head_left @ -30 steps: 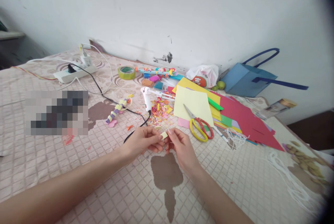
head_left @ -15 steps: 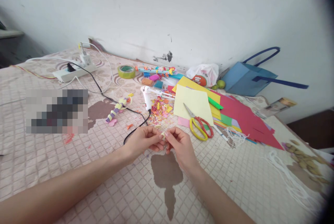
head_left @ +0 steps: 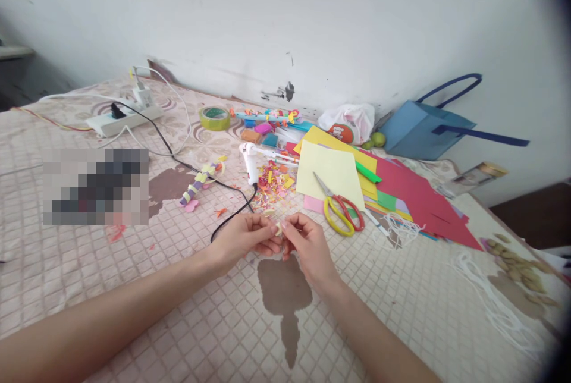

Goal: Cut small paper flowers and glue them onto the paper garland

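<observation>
Between my fingertips is a small pale-yellow paper piece point(head_left: 279, 229), partly hidden by the fingers. My left hand point(head_left: 250, 234) pinches it from one side, and my right hand point(head_left: 306, 240) pinches it from the other. Just beyond the hands stands a white hot glue gun point(head_left: 250, 164) with a black cord. Colourful paper scraps point(head_left: 273, 185) are heaped beside it. Scissors point(head_left: 341, 210) with one yellow and one red handle lie to the right, partly on a pale-yellow sheet point(head_left: 330, 172). Off to the left lies a purple paper roll point(head_left: 193, 190) wrapped with yellow strips.
A power strip point(head_left: 125, 118) with cords sits at the back left, near a roll of tape point(head_left: 215, 118). Red paper point(head_left: 414, 198), white string point(head_left: 486, 300) and a blue bag point(head_left: 428, 127) are on the right. A blurred dark object point(head_left: 96, 187) lies at left.
The yellow paper piece between my fingertips has turned slightly and shows more. Both hands stay nearly in place, and the view has shifted a little.
</observation>
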Demonstrator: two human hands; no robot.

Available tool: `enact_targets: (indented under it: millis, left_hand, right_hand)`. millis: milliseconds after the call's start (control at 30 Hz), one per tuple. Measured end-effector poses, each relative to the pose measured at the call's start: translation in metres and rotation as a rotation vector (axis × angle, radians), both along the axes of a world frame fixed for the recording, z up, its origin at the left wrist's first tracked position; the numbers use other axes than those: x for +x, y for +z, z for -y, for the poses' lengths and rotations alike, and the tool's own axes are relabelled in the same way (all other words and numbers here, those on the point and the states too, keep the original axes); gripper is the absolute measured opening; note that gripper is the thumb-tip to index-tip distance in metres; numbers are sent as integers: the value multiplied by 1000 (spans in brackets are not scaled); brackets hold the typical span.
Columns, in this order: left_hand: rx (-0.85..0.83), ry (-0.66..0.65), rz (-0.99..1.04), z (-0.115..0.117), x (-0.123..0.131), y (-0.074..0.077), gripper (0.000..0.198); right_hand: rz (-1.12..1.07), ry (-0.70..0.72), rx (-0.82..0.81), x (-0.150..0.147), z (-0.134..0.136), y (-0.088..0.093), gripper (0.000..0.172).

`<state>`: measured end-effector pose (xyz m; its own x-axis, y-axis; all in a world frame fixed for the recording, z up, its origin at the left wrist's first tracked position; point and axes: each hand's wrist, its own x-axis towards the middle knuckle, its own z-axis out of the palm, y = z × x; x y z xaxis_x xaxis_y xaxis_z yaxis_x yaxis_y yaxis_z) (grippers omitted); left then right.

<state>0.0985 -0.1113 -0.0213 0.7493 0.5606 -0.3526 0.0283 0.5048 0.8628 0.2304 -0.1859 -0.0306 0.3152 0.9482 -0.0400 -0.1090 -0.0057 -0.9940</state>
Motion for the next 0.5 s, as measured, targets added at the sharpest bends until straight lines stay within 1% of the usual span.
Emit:
enact_targets:
  millis: [133,267,400,500]
  left_hand:
    - [-66,8,45,-1,0,-2,24]
    - [-140,-8,81,-2,-1,1,20]
    - [-146,-37,89,-1,-2,1,21]
    - [-127,-38,76,-1,-2,1,22]
  right_hand:
    - [-91,46,7,-2,1,4,21]
    - [-269,123,-25,-1,0,6,25]
    - [-421,161,-69,1,-3,4,25]
    - [-477,175,-77,1,-4,2,22]
